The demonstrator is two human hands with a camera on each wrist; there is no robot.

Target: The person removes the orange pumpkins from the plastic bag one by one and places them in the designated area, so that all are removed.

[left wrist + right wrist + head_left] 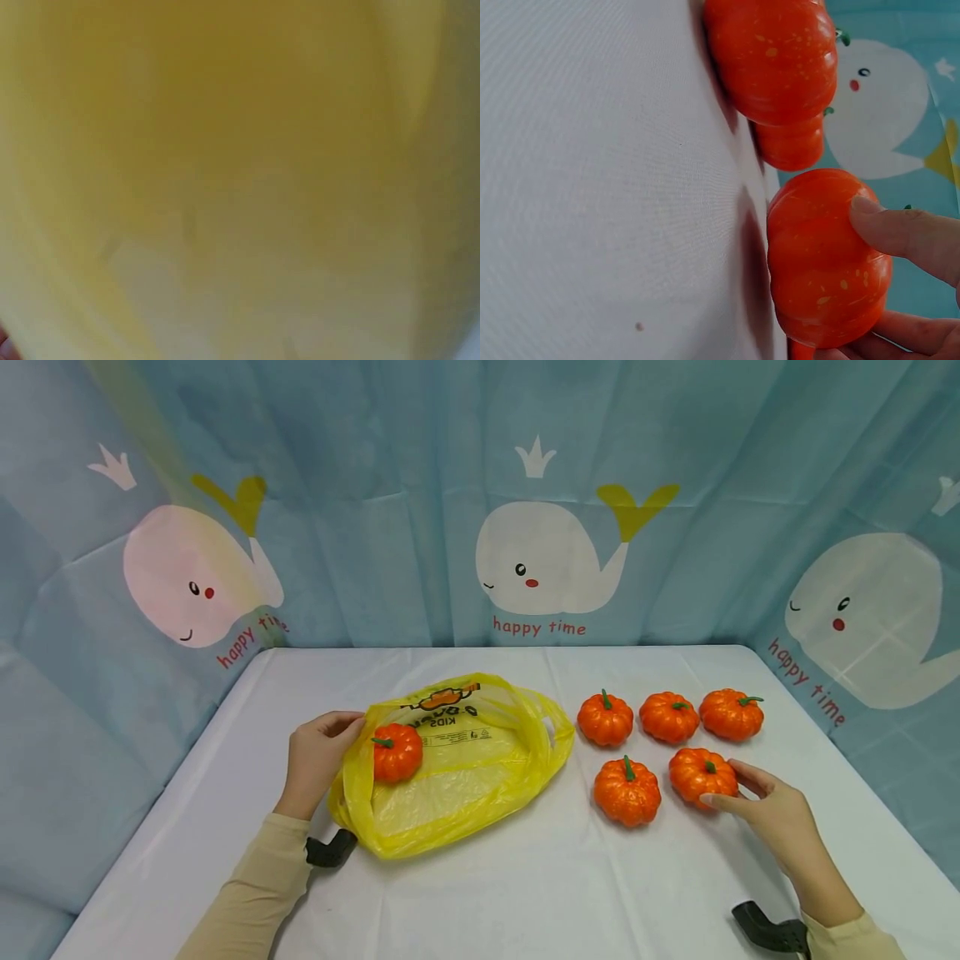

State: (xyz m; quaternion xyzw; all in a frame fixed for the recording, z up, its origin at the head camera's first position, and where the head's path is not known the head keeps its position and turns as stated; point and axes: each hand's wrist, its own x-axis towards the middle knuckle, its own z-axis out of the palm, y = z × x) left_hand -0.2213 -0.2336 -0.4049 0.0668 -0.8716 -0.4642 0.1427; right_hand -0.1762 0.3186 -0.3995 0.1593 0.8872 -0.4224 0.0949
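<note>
A yellow plastic bag (465,810) lies with its mouth spread wide, and one orange toy pumpkin (399,753) with a green stem sits inside its left part. My left hand (318,756) pinches the bag's left rim between thumb and fingers. The bag's blurred yellow film (240,150) fills the left wrist view. At the right, my right hand (776,818) grips another toy pumpkin (702,777), thumb on the near side and fingers on the far side. In the right wrist view this pumpkin (829,259) casts a shadow on the white cloth.
Just left of the gripped pumpkin sits another pumpkin (627,793). Three more stand in a row behind: one by the bag (604,720), a middle pumpkin (667,718) and a right pumpkin (729,717). A blue whale-print curtain (420,568) hangs behind the white-covered table (525,902).
</note>
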